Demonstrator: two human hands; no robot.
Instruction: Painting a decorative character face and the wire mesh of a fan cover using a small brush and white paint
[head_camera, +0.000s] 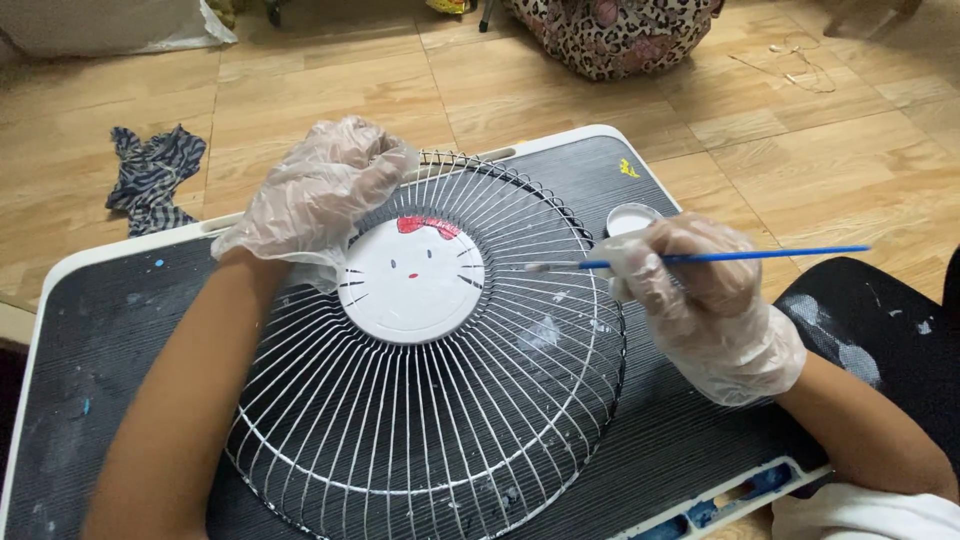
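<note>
The tray (90, 330), dark and ribbed with a pale rim, lies across the floor (560, 100) and carries everything. On it sits the fan guard (440, 420), a round wire dome lying convex side up, tipped a little toward the viewer; being round, it has no long axis, and its spokes fan out from the white centre disc (410, 282), painted with a cat face and red bow. It looks light and springy, with thin wires that would bend if squeezed, and possibly wet paint, so the outer ring is the safer hold. The left hand (315, 190), gloved, is curled over the far rim, gripping it. The right hand (700, 300), gloved, pinches the brush (700, 258), which is slim, blue, light and stiff; it lies nearly level, bristles pointing left over the spokes. A small white paint cup (632, 218) sits just behind that hand.
</note>
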